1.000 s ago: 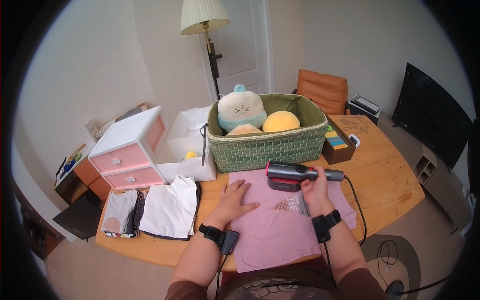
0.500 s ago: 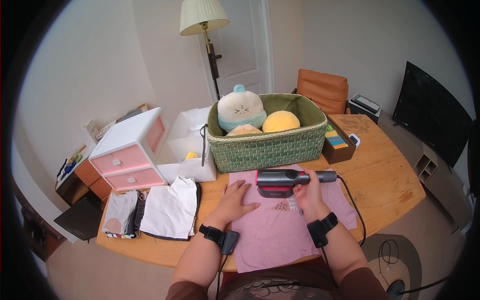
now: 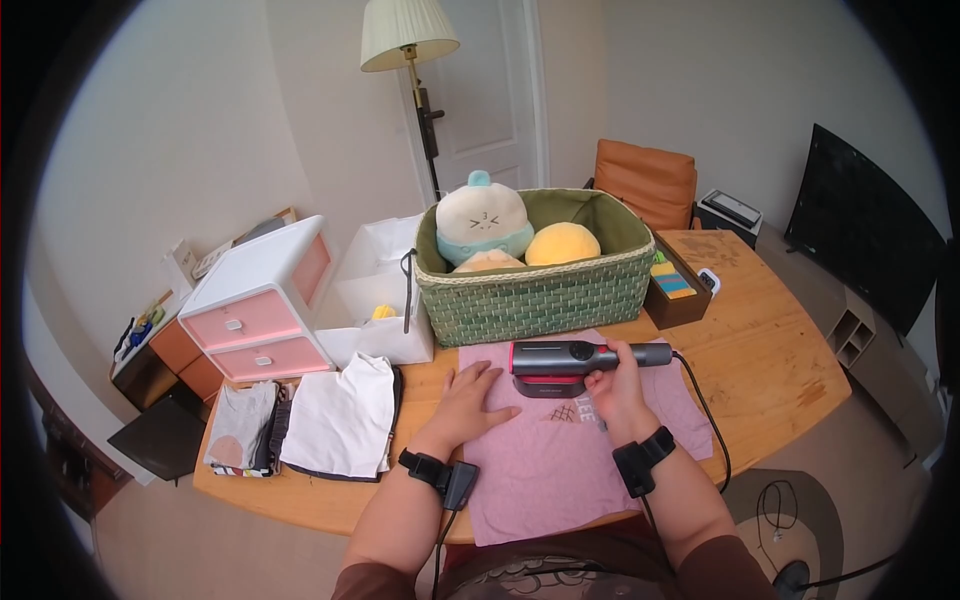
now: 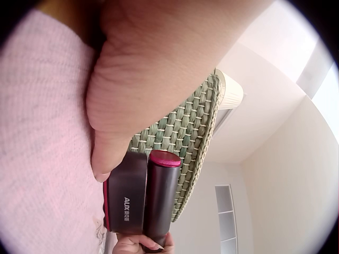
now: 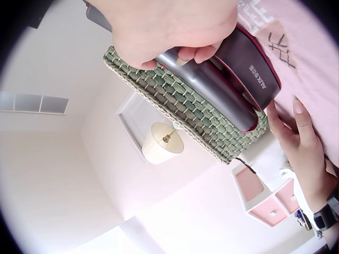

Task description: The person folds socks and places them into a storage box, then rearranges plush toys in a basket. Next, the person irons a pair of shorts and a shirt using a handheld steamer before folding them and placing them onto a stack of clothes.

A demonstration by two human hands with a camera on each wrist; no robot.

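Observation:
A pink shirt with a printed design lies spread on the wooden table. My right hand grips the handle of a dark grey handheld garment steamer with red trim. Its flat head rests on the upper part of the shirt, beside the print. In the right wrist view, fingers wrap round the handle of the steamer, which is marked AUX. My left hand lies with spread fingers on the shirt, left of the steamer head. The left wrist view shows the thumb close to the steamer.
Behind the shirt stands a green woven basket with plush toys. A pink and white drawer unit and a white bin are at left, near folded clothes. The steamer's cord runs off the right side. A brown box sits beside the basket.
My right hand has slid the steamer a little left and toward me across the shirt, and it has hardly moved over the last half second. The left hand has stayed in place.

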